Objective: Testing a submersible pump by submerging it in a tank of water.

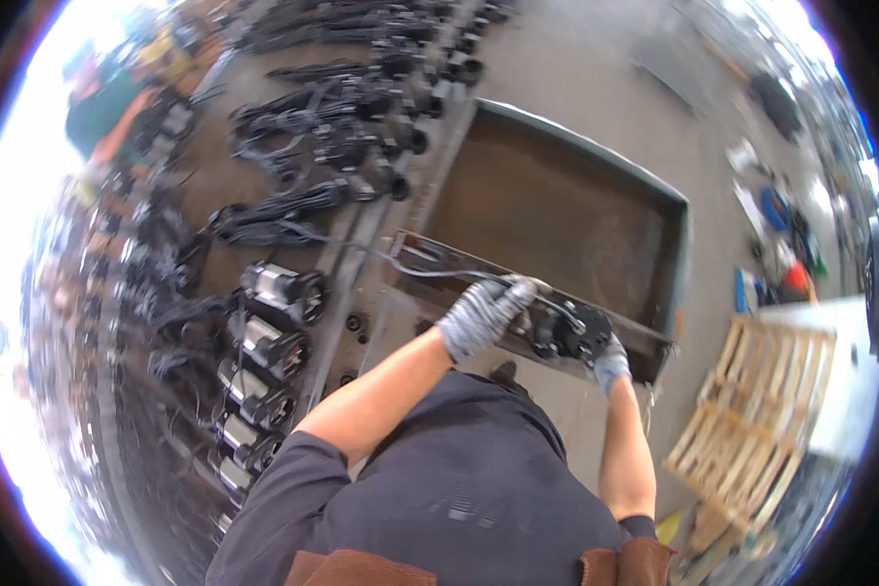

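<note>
My left hand point(483, 315), in a grey work glove, has its fingers closed round a dark cable point(425, 272). The cable runs off to the left toward the bundled cables on the bench. My right hand point(612, 362), gloved too, grips the right side of a black round motor point(573, 334). Cable ends stand up from the motor's top face, close to my left fingertips. The motor is over the near edge of a large metal tray point(557, 210) with a brown inner floor. The right fingers are partly hidden behind the motor.
Silver-and-black motors point(272, 347) stand in a row at the left. Coiled black cables point(283, 210) and more motors lie beyond them. A person point(112, 107) is at the far left. Wooden pallets point(752, 410) lie at the right, beside a pale panel point(830, 376).
</note>
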`<action>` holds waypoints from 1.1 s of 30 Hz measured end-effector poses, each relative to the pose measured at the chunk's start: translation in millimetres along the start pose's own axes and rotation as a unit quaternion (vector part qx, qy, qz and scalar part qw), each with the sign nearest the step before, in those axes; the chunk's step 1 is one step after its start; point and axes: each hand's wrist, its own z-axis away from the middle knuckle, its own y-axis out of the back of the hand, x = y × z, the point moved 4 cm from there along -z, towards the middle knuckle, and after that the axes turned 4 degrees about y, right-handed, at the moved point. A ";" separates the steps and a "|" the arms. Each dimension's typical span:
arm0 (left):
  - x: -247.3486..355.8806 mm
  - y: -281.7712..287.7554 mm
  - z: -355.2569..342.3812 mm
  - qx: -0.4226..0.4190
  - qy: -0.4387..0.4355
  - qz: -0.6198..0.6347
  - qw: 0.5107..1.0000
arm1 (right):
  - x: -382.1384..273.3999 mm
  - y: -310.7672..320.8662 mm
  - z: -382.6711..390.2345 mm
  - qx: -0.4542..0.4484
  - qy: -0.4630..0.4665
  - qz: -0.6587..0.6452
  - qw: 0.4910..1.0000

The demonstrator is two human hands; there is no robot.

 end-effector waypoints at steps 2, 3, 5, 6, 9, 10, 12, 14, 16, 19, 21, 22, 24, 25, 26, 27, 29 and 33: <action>8.5 22.1 9.4 0.025 0.004 -0.020 0.999 | -16.7 1.8 6.9 0.004 -0.067 -0.055 0.996; 16.7 40.2 23.9 0.059 0.023 -0.018 0.998 | -73.1 -4.6 29.0 0.041 -0.124 -0.099 0.986; 23.8 70.2 29.4 0.089 0.011 -0.082 0.993 | -114.4 0.7 48.8 0.025 -0.105 -0.081 0.991; 17.9 87.9 29.6 0.088 0.001 -0.109 0.990 | -122.9 -3.9 50.6 0.011 -0.091 -0.124 0.988; 21.9 151.6 36.7 0.029 -0.028 -0.350 0.936 | -136.4 -6.6 52.1 -0.002 -0.081 -0.161 0.984; 43.0 170.0 49.4 -0.010 0.042 -0.407 0.912 | -136.8 -5.9 51.6 0.000 -0.083 -0.143 0.986; 65.8 226.2 71.2 0.016 0.085 -0.494 0.865 | -146.9 -6.9 53.5 0.003 -0.097 -0.109 0.989; 72.1 293.4 78.4 0.126 0.111 -0.620 0.766 | -144.2 -7.4 52.5 0.017 -0.093 -0.115 0.989; 84.6 338.4 84.6 0.151 0.173 -0.754 0.616 | -131.4 -2.8 49.5 0.028 -0.086 -0.130 0.987; 65.3 387.6 75.9 0.043 0.162 -0.833 0.527 | -143.0 -8.6 50.6 0.032 -0.079 -0.154 0.984; 54.9 404.4 61.8 0.017 0.203 -0.826 0.526 | -155.2 -12.8 54.5 0.022 -0.094 -0.108 0.989; 60.6 397.2 53.9 -0.025 0.168 -0.845 0.508 | -152.1 -13.1 55.2 0.030 -0.079 -0.102 0.991; 56.8 393.4 44.4 -0.086 0.117 -0.864 0.482 | -165.9 -17.1 57.5 0.027 -0.076 -0.056 0.995; 50.7 395.2 40.7 -0.101 0.124 -0.862 0.481 | -171.4 -18.8 56.9 0.027 -0.078 -0.050 0.995; 53.6 395.2 38.0 -0.098 0.130 -0.861 0.481 | -173.5 -19.6 59.2 0.048 -0.104 -0.048 0.992; 56.9 395.8 36.8 -0.095 0.136 -0.861 0.481 | -174.7 -20.4 61.8 0.068 -0.130 -0.045 0.988; 49.3 402.4 31.2 -0.064 0.095 -0.859 0.498 | -175.3 -20.2 61.6 0.072 -0.115 -0.066 0.989; 37.2 427.8 45.3 -0.047 0.089 -0.866 0.490 | -192.2 -21.7 67.1 0.054 -0.143 -0.065 0.986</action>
